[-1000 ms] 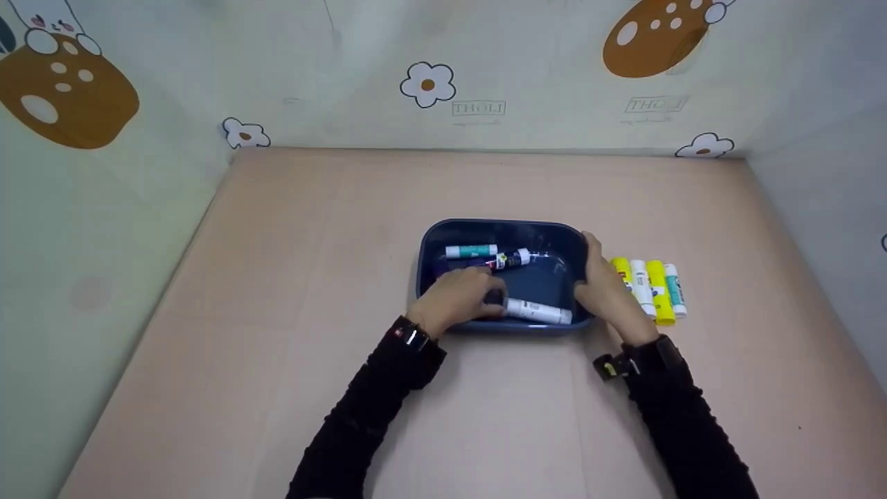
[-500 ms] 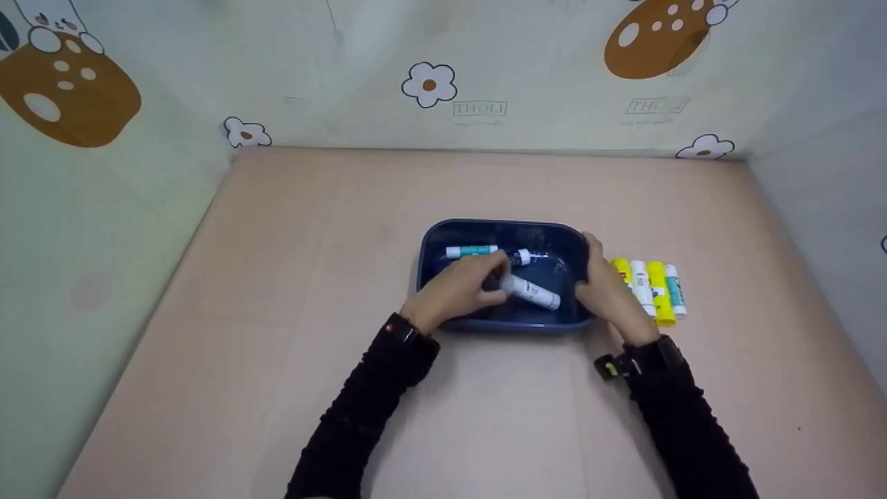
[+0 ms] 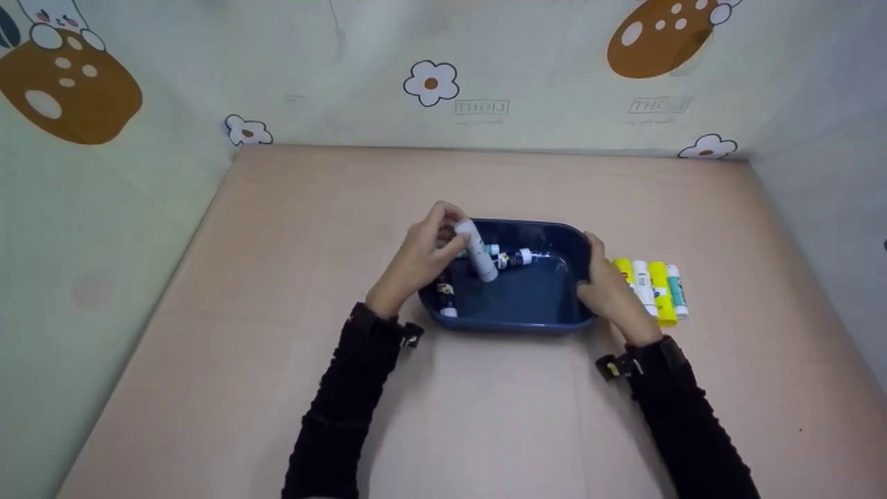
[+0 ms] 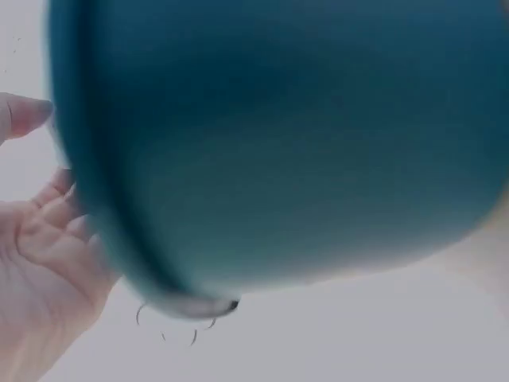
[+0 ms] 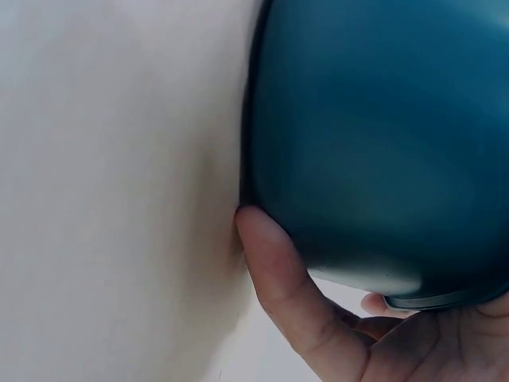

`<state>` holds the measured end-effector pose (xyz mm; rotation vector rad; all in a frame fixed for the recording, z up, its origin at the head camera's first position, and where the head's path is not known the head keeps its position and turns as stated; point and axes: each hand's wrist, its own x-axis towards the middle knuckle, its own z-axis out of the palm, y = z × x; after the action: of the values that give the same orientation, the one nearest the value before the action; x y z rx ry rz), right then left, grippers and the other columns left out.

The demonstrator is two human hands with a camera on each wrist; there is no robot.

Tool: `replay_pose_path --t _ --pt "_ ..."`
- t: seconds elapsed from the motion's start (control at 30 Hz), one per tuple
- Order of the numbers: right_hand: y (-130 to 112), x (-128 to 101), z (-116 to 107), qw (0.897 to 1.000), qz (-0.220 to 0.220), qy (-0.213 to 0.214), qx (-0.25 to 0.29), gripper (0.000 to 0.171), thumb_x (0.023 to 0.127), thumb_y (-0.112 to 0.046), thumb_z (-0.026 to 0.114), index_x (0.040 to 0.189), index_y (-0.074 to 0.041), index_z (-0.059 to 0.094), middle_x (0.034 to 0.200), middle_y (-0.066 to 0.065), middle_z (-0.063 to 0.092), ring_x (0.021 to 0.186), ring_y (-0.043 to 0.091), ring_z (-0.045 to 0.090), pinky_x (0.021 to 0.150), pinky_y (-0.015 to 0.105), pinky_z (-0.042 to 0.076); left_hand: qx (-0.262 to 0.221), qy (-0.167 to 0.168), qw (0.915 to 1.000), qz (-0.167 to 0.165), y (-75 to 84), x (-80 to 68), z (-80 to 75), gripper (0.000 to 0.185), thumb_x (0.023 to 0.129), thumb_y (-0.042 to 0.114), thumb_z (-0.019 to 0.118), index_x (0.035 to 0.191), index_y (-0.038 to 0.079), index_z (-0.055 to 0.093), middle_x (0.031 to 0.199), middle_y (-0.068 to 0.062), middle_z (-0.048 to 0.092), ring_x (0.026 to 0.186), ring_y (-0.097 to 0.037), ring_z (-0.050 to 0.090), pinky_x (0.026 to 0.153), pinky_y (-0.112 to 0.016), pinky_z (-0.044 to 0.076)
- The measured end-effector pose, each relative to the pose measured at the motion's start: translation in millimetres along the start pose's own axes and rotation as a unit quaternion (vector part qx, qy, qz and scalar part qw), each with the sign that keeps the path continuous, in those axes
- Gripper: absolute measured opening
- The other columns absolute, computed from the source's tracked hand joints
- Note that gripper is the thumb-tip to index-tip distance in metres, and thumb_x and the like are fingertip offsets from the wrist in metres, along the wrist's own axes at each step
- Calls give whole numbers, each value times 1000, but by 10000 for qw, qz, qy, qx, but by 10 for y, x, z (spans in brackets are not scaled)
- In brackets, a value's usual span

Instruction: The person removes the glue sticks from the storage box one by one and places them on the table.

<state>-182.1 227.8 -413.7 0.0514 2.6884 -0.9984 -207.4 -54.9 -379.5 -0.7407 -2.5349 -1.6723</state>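
My left hand (image 3: 418, 255) pinches a white glue stick (image 3: 478, 251) by its upper end, tilted over the left part of a dark blue plastic bin (image 3: 530, 298). Inside the bin lie a dark-labelled glue stick (image 3: 514, 259), a teal-and-white one (image 3: 493, 249) partly covered by the held stick, and another dark one (image 3: 446, 294) along the left wall. My right hand (image 3: 613, 294) grips the bin's right end, the thumb (image 5: 274, 259) against its wall in the right wrist view. In the left wrist view the bin's wall (image 4: 302, 159) covers most of the picture and hides the held stick.
Right of the bin, several glue sticks stand in a row flat on the table (image 3: 312, 242): yellow (image 3: 662, 298), white (image 3: 643, 284) and teal-and-white (image 3: 677, 291). A patterned wall (image 3: 540, 41) closes off the table's back.
My left hand has lifted the white glue stick from the bin's front, moving it up and left and tilting it steeply. The right hand keeps its grip on the bin.
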Motion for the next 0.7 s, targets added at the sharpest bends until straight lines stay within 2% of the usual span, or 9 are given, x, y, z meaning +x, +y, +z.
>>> replay_pose_path --t 0.1,0.17,0.27,0.33,0.43,0.5,0.6,0.7 --pt "-1 3 -3 10000 17 -32 29 81 84 6 40 148 -8 -8 146 33 21 119 40 41 97 53 40 -450 581 9961 -495 -19 -8 -147 23 93 9 51 112 -2 45 102 -18 61 89 -23 63 78 -35 54" --pt "-3 4 -4 10000 17 -53 59 81 84 6 40 148 -8 -8 147 33 20 119 40 41 96 52 40 -867 914 9870 -993 -47 -20 -253 24 94 12 48 114 -1 45 99 -16 60 83 -20 62 73 -34 56" --pt "-1 5 -5 10000 -7 -65 47 81 84 6 40 148 -8 -8 147 33 19 118 40 41 96 53 40 -1548 1210 9636 -1815 -124 -51 -427 29 97 17 44 121 1 40 98 -12 54 74 -16 60 65 -31 56" --pt "3 5 -5 10000 8 -69 53 81 85 6 40 148 -8 -8 147 32 19 119 40 40 97 53 40 -1807 1303 9468 -2323 -196 -80 -543 33 99 23 41 125 3 37 100 -10 49 72 -15 58 62 -28 55" --pt "13 4 -7 9999 30 -92 76 81 85 5 39 148 -9 -9 148 32 18 123 41 38 100 54 38 -1767 1135 9335 -2907 -313 -145 -708 38 100 27 39 131 5 32 105 -8 44 75 -15 58 67 -29 54" --pt "19 5 -8 9999 13 -103 108 81 85 6 39 148 -9 -10 149 31 17 126 41 36 102 55 35 -1489 855 9329 -3167 -384 -197 -800 42 99 26 41 134 5 31 107 -9 43 78 -16 58 72 -32 54" --pt "25 4 -9 9999 -74 -93 112 80 85 6 39 148 -8 -9 148 32 17 127 43 35 103 56 34 -809 291 9364 -3402 -460 -273 -905 47 97 21 44 138 4 28 114 -15 45 87 -20 57 80 -35 53" --pt "25 2 -11 9998 -179 -72 64 80 84 6 39 148 -6 -8 147 33 17 130 45 32 104 58 32 -209 -46 9322 -3612 -509 -331 -968 53 95 16 48 141 5 26 125 -22 44 102 -27 54 87 -37 49"
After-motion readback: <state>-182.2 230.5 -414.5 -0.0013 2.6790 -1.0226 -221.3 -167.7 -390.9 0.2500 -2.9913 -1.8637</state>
